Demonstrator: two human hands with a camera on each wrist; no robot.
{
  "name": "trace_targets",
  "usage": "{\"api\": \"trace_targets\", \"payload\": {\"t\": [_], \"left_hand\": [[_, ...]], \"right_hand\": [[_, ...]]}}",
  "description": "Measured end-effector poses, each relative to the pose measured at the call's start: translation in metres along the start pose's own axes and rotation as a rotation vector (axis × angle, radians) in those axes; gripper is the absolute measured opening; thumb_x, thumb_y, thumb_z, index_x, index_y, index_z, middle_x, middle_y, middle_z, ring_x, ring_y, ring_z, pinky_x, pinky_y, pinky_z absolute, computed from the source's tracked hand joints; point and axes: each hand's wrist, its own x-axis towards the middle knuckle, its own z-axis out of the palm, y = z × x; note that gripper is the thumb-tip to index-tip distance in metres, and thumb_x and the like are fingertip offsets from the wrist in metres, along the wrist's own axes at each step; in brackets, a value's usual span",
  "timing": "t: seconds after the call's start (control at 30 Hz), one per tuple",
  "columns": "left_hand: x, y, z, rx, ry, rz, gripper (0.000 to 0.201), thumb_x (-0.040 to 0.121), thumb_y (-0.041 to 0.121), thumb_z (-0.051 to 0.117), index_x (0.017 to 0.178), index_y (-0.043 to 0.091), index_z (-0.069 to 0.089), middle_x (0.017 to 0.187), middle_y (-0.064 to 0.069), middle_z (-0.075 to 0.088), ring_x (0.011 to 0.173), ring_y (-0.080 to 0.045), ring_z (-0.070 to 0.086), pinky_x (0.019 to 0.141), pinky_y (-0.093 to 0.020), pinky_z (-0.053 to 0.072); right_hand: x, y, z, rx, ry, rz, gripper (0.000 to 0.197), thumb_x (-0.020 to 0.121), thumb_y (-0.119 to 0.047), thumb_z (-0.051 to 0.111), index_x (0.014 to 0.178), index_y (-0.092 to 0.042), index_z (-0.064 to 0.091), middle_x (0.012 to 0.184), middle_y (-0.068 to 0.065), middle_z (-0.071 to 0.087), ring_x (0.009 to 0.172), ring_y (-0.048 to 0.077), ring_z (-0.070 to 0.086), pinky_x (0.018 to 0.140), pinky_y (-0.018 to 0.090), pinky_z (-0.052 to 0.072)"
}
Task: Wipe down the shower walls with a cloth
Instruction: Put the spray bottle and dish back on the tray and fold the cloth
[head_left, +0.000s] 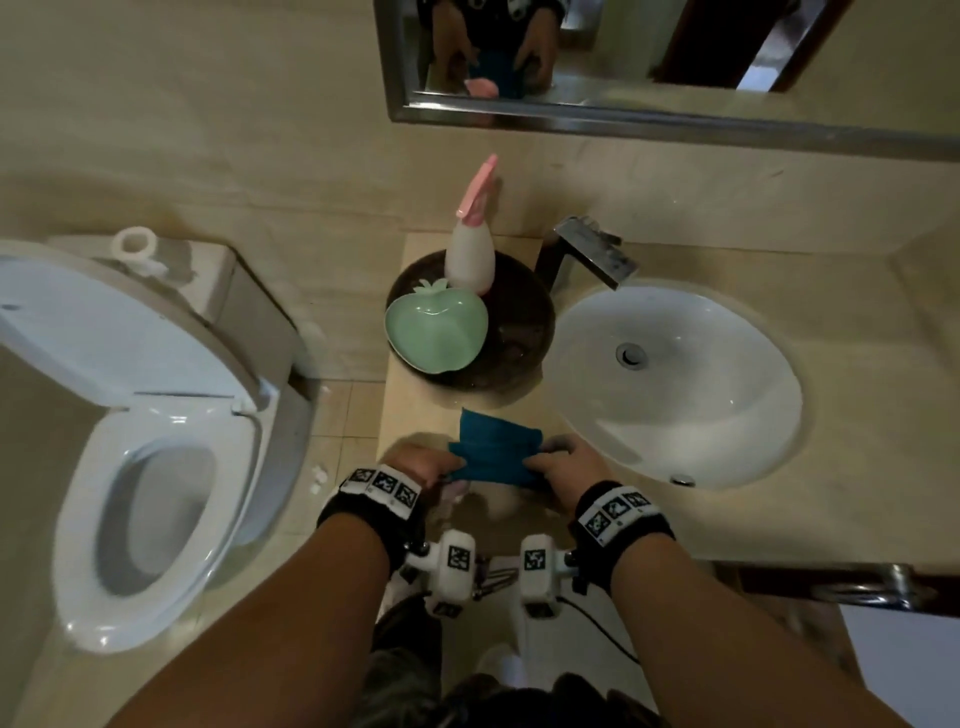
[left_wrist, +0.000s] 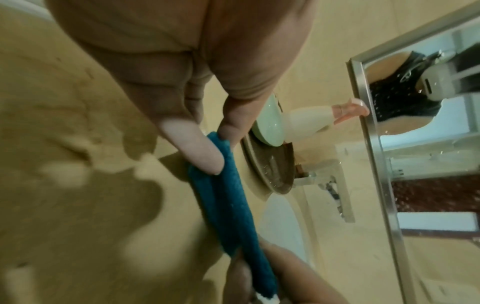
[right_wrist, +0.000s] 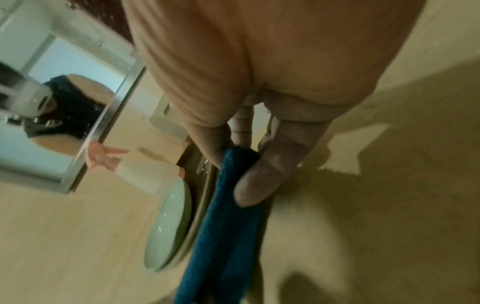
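Observation:
A folded teal cloth (head_left: 493, 447) is held just above the beige counter (head_left: 779, 509), in front of the sink. My left hand (head_left: 423, 465) pinches its left end between thumb and fingers, and my right hand (head_left: 563, 462) pinches its right end. In the left wrist view the cloth (left_wrist: 228, 201) runs from my left thumb (left_wrist: 197, 148) down to the other hand. The right wrist view shows my right thumb (right_wrist: 262, 181) pressed on the cloth (right_wrist: 228, 236). A white spray bottle (head_left: 470, 254) with a pink trigger stands on a dark round tray behind the cloth.
A green apple-shaped dish (head_left: 436, 332) lies on the dark tray (head_left: 519, 343). The white sink (head_left: 675, 384) and its tap (head_left: 592, 249) are to the right. An open toilet (head_left: 145, 457) stands at the left. A framed mirror (head_left: 649, 78) hangs on the far wall.

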Motion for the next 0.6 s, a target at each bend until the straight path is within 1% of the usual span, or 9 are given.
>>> {"api": "trace_targets", "payload": {"t": [0.07,0.13,0.2,0.27,0.3,0.37,0.47,0.53,0.6], "left_hand": [[-0.002,0.013,0.001,-0.156,0.006,0.040,0.013,0.100,0.000,0.062,0.088,0.004,0.061,0.096,-0.017,0.067,0.082,-0.024,0.067,0.069,-0.030,0.063],[-0.003,0.027,0.001,-0.255,0.038,0.097,0.011,0.104,0.012,0.060,0.094,0.008,0.059,0.091,-0.009,0.065,0.078,-0.020,0.066,0.069,-0.030,0.060],[0.001,0.036,-0.002,-0.295,0.098,0.113,0.011,0.105,0.017,0.059,0.101,0.007,0.058,0.092,-0.009,0.062,0.077,-0.022,0.066,0.068,-0.033,0.060],[0.002,0.042,-0.008,-0.240,0.160,0.127,0.010,0.103,0.015,0.062,0.102,0.005,0.059,0.090,-0.011,0.060,0.074,-0.027,0.065,0.062,-0.040,0.062],[0.003,0.043,-0.014,-0.143,0.198,0.163,0.012,0.100,0.015,0.065,0.102,0.005,0.060,0.089,-0.012,0.062,0.074,-0.030,0.065,0.068,-0.045,0.064],[0.005,0.044,-0.027,0.169,0.284,0.289,0.022,0.092,0.024,0.069,0.105,0.007,0.063,0.090,-0.012,0.067,0.083,-0.032,0.068,0.087,-0.054,0.062],[0.001,0.044,-0.044,0.660,0.359,0.431,0.029,0.094,0.028,0.067,0.120,0.016,0.064,0.115,-0.007,0.068,0.107,-0.031,0.065,0.098,-0.038,0.052],[0.001,0.046,-0.051,0.808,0.347,0.504,0.039,0.097,0.025,0.066,0.135,0.017,0.060,0.131,-0.011,0.062,0.118,-0.032,0.062,0.103,-0.038,0.050],[0.001,0.050,-0.057,0.869,0.333,0.540,0.046,0.097,0.025,0.065,0.141,0.017,0.057,0.139,-0.013,0.058,0.121,-0.033,0.061,0.106,-0.039,0.049]], "right_hand": [[-0.002,-0.014,0.000,0.212,0.002,0.056,0.013,0.095,0.000,0.066,0.105,-0.006,0.058,0.114,0.025,0.063,0.084,0.036,0.069,0.049,0.034,0.059],[-0.003,-0.027,-0.002,0.360,0.038,0.111,0.016,0.102,-0.006,0.058,0.117,-0.004,0.056,0.109,0.017,0.060,0.080,0.033,0.072,0.052,0.035,0.061],[-0.001,-0.034,-0.003,0.372,0.080,0.137,0.019,0.104,-0.008,0.053,0.122,-0.004,0.051,0.100,0.016,0.059,0.075,0.033,0.072,0.060,0.044,0.063],[0.005,-0.030,-0.002,0.104,0.160,0.069,0.023,0.098,-0.009,0.057,0.121,-0.004,0.054,0.093,0.019,0.062,0.076,0.036,0.069,0.071,0.050,0.063],[0.008,-0.028,0.000,-0.079,0.204,0.012,0.030,0.092,-0.013,0.063,0.121,-0.006,0.057,0.096,0.019,0.064,0.082,0.036,0.069,0.078,0.051,0.062],[0.010,-0.025,0.004,-0.375,0.212,-0.072,0.047,0.084,-0.024,0.070,0.128,-0.014,0.056,0.114,0.015,0.064,0.100,0.035,0.066,0.090,0.045,0.058],[0.014,-0.023,0.014,-0.790,0.167,-0.223,0.070,0.087,-0.033,0.072,0.148,-0.019,0.042,0.140,0.014,0.049,0.123,0.036,0.054,0.103,0.042,0.049],[0.018,-0.021,0.020,-1.110,0.146,-0.384,0.075,0.090,-0.036,0.069,0.154,-0.020,0.035,0.150,0.011,0.041,0.134,0.036,0.042,0.111,0.042,0.040],[0.020,-0.023,0.028,-1.279,0.097,-0.519,0.070,0.092,-0.035,0.067,0.152,-0.019,0.035,0.150,0.008,0.043,0.134,0.033,0.042,0.111,0.041,0.040]]}}
